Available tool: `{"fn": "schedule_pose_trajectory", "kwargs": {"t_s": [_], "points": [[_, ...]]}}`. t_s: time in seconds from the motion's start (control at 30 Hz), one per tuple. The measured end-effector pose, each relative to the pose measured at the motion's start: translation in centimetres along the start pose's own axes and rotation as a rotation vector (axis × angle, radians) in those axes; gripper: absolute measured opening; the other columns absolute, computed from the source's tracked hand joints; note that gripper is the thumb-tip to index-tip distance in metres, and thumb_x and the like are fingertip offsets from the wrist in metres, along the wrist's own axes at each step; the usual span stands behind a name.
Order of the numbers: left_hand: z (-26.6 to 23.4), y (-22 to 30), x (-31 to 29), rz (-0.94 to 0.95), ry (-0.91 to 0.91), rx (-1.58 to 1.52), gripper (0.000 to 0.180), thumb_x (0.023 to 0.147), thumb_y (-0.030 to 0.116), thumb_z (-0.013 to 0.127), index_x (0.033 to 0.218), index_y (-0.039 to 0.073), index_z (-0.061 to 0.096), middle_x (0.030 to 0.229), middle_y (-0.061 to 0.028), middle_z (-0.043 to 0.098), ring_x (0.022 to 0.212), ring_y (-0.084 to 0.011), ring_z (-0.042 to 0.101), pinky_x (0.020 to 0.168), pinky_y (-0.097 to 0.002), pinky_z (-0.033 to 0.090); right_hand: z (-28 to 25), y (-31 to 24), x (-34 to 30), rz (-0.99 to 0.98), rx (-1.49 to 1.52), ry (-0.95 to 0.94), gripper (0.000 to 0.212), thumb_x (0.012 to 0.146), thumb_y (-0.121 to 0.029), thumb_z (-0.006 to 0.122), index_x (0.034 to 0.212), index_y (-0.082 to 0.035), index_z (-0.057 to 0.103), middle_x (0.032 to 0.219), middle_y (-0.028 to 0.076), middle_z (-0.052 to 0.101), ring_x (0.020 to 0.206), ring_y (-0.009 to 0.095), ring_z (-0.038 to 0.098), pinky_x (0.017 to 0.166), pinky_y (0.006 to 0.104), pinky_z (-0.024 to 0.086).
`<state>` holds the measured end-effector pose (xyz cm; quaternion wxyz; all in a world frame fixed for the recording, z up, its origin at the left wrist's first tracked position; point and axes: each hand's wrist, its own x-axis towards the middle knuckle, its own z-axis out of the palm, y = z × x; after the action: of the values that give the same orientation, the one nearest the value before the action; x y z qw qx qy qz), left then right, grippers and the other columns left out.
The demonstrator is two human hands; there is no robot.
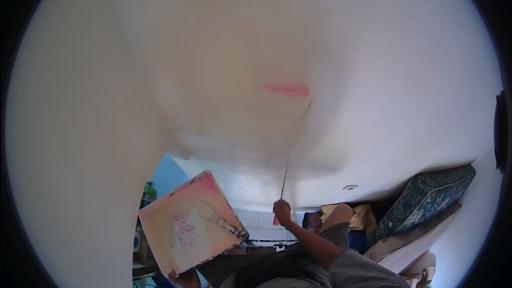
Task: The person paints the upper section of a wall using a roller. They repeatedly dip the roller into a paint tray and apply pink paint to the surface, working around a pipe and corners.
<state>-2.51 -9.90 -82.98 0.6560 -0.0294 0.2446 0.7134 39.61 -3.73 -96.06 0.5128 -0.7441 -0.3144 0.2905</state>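
Note:
My right hand [282,211] is closed round the red grip of a long-handled paint roller [288,90]. The roller's thin rod reaches up to its pink head, which is blurred against the white wall [229,37]. At the lower left, my left hand [186,279] is at the bottom edge of a square, shallow paint tray [165,218]. Pale peach and pink paint coats the tray, and dark smears run along its rim. Only part of the left hand shows; its fingers are partly behind the tray's edge, gripping it.
To the right, a dark green patterned mattress [426,200] leans on the wall above a pale padded slab [416,240]. Tan and dark cloth items [362,217] lie beside my knee. Cluttered shelves [143,245] stand behind the tray. White floor tiles [261,220] show below the wall.

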Motion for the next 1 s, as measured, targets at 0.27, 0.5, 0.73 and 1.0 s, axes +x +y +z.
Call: {"fn": "schedule_pose_trajectory", "kwargs": {"t_s": [0.27,0.5,0.73,1.0], "points": [[-1.1,1.7,0.1,0.016,0.02,0.034,0.079,0.067,0.032,0.066,0.134,0.003,0.036,0.13,-0.0161,0.045,0.122,-0.0303,0.042,0.103,-0.0438,0.035,2.7,-9.3,1.8,0.13,0.17,0.012,0.017,0.08,-0.012,0.052,0.065,-0.003,0.053,0.057,0.008,0.054,0.05,0.017,0.054,0.046,0.0335,0.042],[-1.3,0.5,1.3,-0.019,-0.019,-0.032,0.079,0.068,0.033,0.067,0.134,0.003,0.036,0.13,-0.0151,0.046,0.122,-0.0301,0.042,0.102,-0.0449,0.035,1.1,-2.8,2.3,-0.214,-0.406,-0.013,0.021,0.079,-0.015,0.049,0.064,-0.002,0.055,0.071,0.016,0.057,0.066,0.034,0.056,0.059,0.0473,0.043],[-0.6,1.3,0.8,-0.03,-0.027,0.017,0.078,0.068,0.034,0.067,0.134,0.003,0.037,0.13,-0.0151,0.046,0.121,-0.03,0.042,0.102,-0.046,0.035,2.3,-6.3,2.8,0.02,-0.042,0.048,0.019,0.077,-0.016,0.051,0.067,-0.001,0.057,0.07,0.019,0.059,0.068,0.034,0.059,0.061,0.0448,0.046],[-0.2,1.4,1.1,-0.007,-0.031,0.013,0.078,0.067,0.033,0.067,0.133,0.003,0.037,0.13,-0.0152,0.046,0.121,-0.0309,0.042,0.102,-0.0459,0.036,5.1,-14.2,6.9,-0.121,-0.035,0.147,0.02,0.082,-0.015,0.05,0.07,0.0,0.056,0.055,0.008,0.056,0.049,0.018,0.057,0.048,0.0326,0.047]]}}
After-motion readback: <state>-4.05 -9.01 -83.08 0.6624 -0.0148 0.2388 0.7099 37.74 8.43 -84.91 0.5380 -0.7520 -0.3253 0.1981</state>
